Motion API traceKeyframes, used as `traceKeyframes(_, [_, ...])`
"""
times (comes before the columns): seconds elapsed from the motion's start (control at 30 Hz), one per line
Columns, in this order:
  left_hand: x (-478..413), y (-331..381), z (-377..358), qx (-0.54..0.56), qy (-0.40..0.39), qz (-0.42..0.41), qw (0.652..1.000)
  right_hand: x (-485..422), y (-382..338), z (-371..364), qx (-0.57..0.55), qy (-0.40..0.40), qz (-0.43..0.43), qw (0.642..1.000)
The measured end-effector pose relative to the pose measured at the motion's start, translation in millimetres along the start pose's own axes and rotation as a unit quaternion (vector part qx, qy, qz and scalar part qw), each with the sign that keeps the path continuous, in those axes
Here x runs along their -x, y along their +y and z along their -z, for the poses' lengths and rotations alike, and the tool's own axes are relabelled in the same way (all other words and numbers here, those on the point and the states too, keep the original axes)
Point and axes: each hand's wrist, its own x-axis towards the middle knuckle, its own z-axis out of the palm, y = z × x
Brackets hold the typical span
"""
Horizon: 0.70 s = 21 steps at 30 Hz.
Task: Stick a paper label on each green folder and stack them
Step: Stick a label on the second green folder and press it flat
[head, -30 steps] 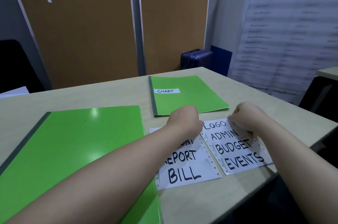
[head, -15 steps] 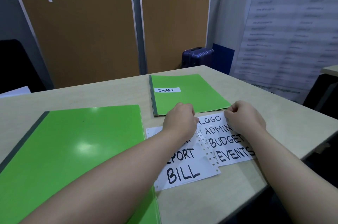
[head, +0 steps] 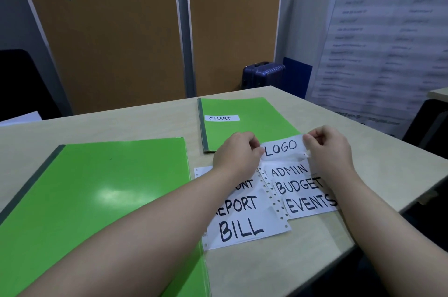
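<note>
A green folder (head: 249, 117) with a white CHART label (head: 222, 118) lies at the back of the table. A larger unlabelled green folder (head: 97, 194) lies at the near left. Two white label sheets sit between my arms: the left sheet (head: 242, 226) reads REPORT and BILL, the right sheet (head: 300, 190) reads ADMIN, BUDGET, EVENTS. My left hand (head: 236, 153) and my right hand (head: 327, 146) pinch the two ends of the LOGO label (head: 282, 147), lifted off the top of the right sheet.
The pale wooden table (head: 363, 168) ends close on the right and near side. Brown partition panels (head: 109, 37) stand behind it. A dark blue suitcase (head: 263, 73) sits past the far edge, and a large printed sheet (head: 388, 37) hangs at right.
The LOGO label has peeled up from the right sheet and now hangs between both hands, which rose slightly. The folders have not moved.
</note>
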Motion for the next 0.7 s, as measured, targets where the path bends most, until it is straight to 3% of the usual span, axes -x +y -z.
traceKeyframes(0.37, [-8, 4, 66, 0.156, -0.021, 0.009, 0.987, 5, -46, 2, -0.155, -0.043, 0.072, 0.984])
traceKeyframes(0.7, [51, -66, 210, 0.101, -0.053, 0.009, 0.993, 58, -133, -57, -0.204, -0.284, 0.057, 0.935])
